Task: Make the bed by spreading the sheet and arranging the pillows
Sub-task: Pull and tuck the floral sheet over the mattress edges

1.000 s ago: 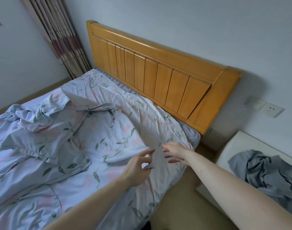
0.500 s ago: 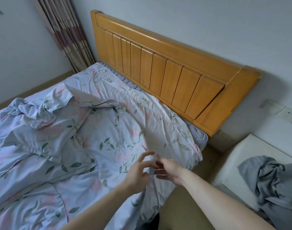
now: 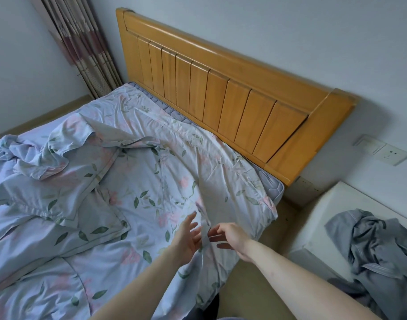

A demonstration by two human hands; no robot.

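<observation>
The floral sheet [image 3: 165, 181] lies rumpled over the bed [image 3: 270, 183], a pillow [image 3: 66, 181] askew at left, so most work remains; the left hand [image 3: 186, 236] and right hand [image 3: 230, 239] hover with fingers spread, holding nothing.

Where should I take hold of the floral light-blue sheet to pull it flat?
Probably the floral light-blue sheet's raised ridge just beyond the left hand and right hand, coming from the bedside. It stands up loose there, easy to pinch.
</observation>
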